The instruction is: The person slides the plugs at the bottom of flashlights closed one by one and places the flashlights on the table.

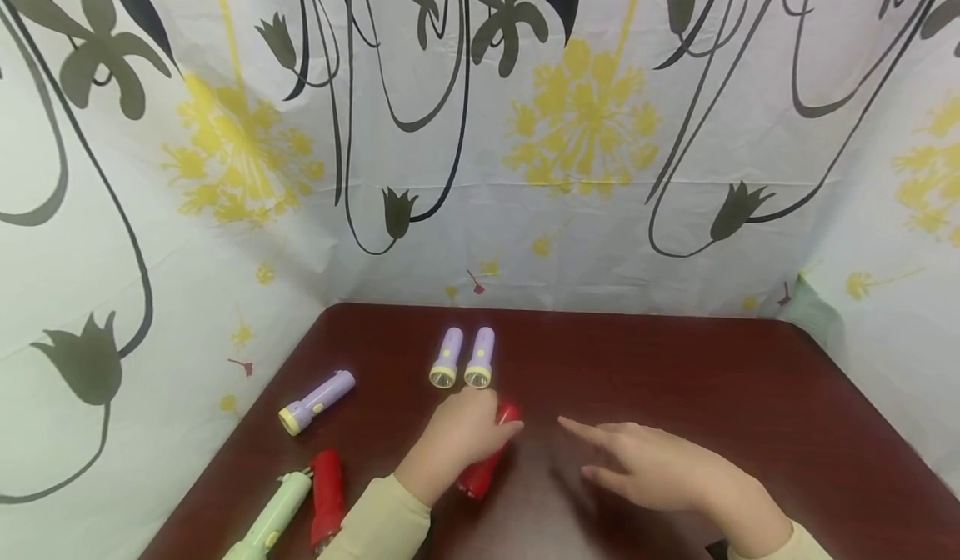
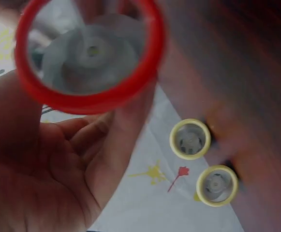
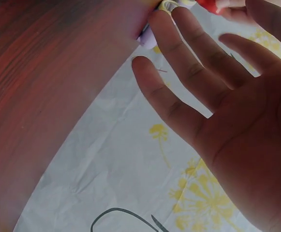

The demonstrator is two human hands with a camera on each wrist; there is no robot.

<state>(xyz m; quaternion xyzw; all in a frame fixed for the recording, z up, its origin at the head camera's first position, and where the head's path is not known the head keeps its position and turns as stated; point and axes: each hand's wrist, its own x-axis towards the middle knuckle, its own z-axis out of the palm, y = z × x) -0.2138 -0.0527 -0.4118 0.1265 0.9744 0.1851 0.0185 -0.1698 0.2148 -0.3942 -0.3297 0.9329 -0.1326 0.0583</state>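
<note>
My left hand (image 1: pixel 463 428) grips a red flashlight (image 1: pixel 483 467) near the middle of the table, with the thumb along one side. In the left wrist view the red lens rim (image 2: pixel 94 104) of that flashlight faces the camera, slightly blurred. Just beyond this hand, two purple flashlights (image 1: pixel 447 356) with yellow rims lie side by side, lenses toward me. To the right, my right hand (image 1: pixel 652 467) hovers over the table with fingers spread and nothing in it. The right wrist view shows its palm (image 3: pixel 256 135) and extended fingers.
At the left, another purple flashlight (image 1: pixel 318 402) lies at an angle. Nearer to me, a second red flashlight (image 1: pixel 327 493) lies beside a pale green flashlight (image 1: pixel 276 517). The dark red-brown table (image 1: pixel 645 368) is backed by a flower-patterned sheet (image 1: pixel 480 152).
</note>
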